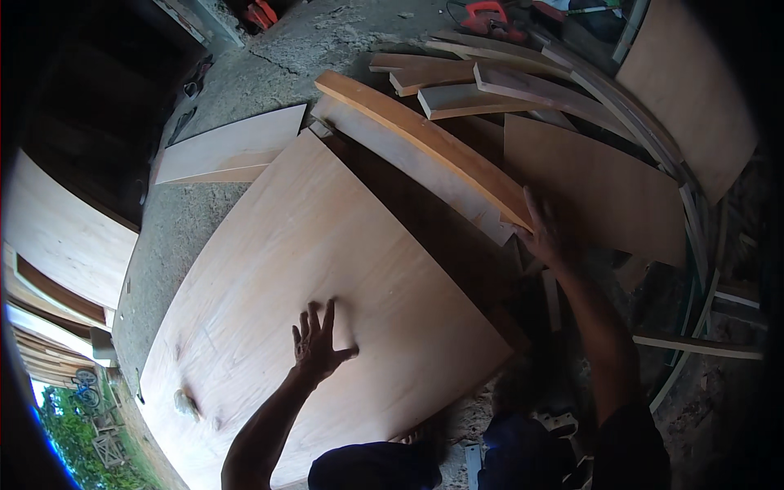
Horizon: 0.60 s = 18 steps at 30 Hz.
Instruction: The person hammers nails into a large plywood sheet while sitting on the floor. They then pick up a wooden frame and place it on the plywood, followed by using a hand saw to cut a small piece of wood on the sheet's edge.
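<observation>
A large pale plywood sheet (392,302) lies in front of me, tilted across the view. My left hand (317,347) rests on its face with the fingers spread, holding nothing. At the sheet's right, my right hand (549,233) grips the near end of a long orange-brown wooden board (425,143). The board slants away to the far left, over a paler, wider plank (376,147). Part of the right hand's hold is in shadow. A small crumpled whitish object (186,404) sits on the plywood's lower left part.
Several cut boards (523,86) are piled at the far right, beside a brown plywood panel (596,184). A red power tool (490,20) lies behind them. Thin panels (237,147) rest on the rough concrete floor (302,65). A bicycle (86,388) stands outside at left.
</observation>
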Motion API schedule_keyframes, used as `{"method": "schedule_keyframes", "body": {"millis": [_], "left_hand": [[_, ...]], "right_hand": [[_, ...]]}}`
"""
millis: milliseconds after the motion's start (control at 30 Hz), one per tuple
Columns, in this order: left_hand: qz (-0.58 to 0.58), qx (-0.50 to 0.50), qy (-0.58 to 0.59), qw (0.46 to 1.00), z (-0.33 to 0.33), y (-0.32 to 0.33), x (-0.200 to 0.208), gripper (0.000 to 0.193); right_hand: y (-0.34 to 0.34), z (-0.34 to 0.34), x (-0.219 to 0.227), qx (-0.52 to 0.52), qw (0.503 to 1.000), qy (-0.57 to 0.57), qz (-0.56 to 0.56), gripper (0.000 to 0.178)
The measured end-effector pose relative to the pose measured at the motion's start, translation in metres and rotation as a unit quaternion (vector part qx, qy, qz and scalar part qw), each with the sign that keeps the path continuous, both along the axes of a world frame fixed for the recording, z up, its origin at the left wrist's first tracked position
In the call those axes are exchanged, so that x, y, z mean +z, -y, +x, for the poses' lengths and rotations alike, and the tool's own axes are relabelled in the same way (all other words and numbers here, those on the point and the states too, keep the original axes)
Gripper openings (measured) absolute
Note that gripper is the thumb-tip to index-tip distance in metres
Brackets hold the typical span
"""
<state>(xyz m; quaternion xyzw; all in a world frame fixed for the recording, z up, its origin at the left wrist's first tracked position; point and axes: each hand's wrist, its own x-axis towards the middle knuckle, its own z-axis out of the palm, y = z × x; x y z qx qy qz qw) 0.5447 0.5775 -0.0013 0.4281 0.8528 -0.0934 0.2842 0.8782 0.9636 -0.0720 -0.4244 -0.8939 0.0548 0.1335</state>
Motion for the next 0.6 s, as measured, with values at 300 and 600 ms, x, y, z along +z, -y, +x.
{"method": "schedule_keyframes", "body": {"millis": [300,600], "left_hand": [[0.261,-0.113,0.080,0.955,0.045,-0.051,0.015,0.095],[0.191,-0.208,0.043,0.958,0.075,-0.052,0.036,0.075]], "right_hand": [[-0.030,0.032,0.041,-0.092,0.989,0.086,-0.073,0.080],[-0.063,0.020,0.007,0.036,0.987,-0.047,0.147,0.065]]}}
